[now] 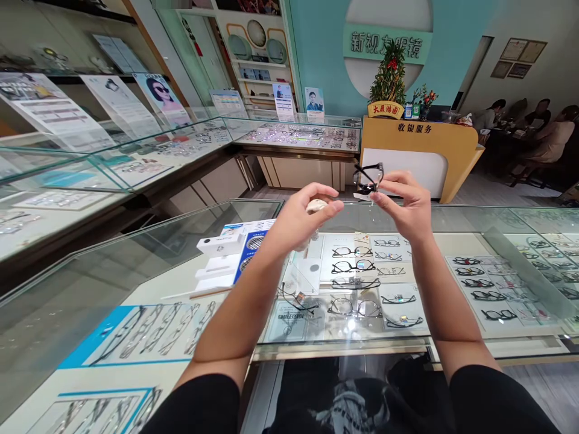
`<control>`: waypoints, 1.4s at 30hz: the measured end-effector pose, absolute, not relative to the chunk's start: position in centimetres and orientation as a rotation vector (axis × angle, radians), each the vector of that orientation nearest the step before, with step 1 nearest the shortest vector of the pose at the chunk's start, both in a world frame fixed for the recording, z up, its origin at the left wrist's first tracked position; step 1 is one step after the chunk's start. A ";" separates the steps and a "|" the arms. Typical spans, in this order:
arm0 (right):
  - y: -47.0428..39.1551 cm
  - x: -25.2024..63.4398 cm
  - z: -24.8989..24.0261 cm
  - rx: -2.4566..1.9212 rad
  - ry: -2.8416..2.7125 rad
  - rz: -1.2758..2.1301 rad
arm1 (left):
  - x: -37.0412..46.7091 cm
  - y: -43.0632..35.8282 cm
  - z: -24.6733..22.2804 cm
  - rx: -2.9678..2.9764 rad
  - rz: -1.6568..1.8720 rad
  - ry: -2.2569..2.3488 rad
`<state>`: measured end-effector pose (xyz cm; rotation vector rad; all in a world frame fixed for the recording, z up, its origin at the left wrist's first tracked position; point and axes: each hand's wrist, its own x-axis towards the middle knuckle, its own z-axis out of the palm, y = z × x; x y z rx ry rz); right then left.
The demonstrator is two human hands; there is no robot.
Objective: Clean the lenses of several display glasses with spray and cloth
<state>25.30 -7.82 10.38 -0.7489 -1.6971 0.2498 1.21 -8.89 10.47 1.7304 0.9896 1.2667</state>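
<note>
Pinched in my right hand is a pair of black-framed glasses, raised above the glass counter, with a small white tag by the fingers. My left hand is to the left of the glasses, apart from them, its fingers curled around a crumpled whitish cloth that is partly hidden. Below both hands, rows of glasses lie on white trays in the counter. One dark pair of glasses sits nearer me on the left of these rows.
A glass showcase runs along the left, with upright posters. White boxes stand left of my left forearm. A yellow cashier desk with a plant is ahead. People sit at the far right.
</note>
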 end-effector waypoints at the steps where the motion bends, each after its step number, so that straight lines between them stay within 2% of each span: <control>1: -7.2 25.6 10.2 -0.799 -1.755 0.222 | 0.5 -9.2 10.8 1.859 1.283 1.047; 7: -3.4 24.8 6.9 -1.277 -2.257 0.210 | -3.0 -12.3 12.2 2.281 0.987 1.307; 10: -2.2 23.6 4.8 -1.488 -2.456 0.252 | -4.1 -12.9 11.5 2.415 0.728 1.393; 16: -0.9 22.9 1.4 -1.573 -2.582 0.291 | -5.6 -13.1 7.7 2.525 -0.118 1.581; 19: -0.5 22.9 0.4 -1.595 -2.624 0.282 | -6.3 -13.1 5.0 2.513 -0.327 1.571; 24: 0.1 22.7 -0.7 -1.609 -2.671 0.271 | -7.2 -12.9 1.9 2.508 -0.378 1.502; 29: 0.3 22.7 -1.2 -1.624 -2.678 0.275 | -6.5 -12.8 1.5 2.568 -0.333 1.441; 39: -0.6 22.9 0.8 -1.582 -2.524 0.317 | -6.4 -12.5 4.3 2.563 -0.328 1.397; 42: -0.8 23.2 2.4 -1.530 -2.427 0.325 | -7.4 -11.8 6.8 2.492 -0.096 1.350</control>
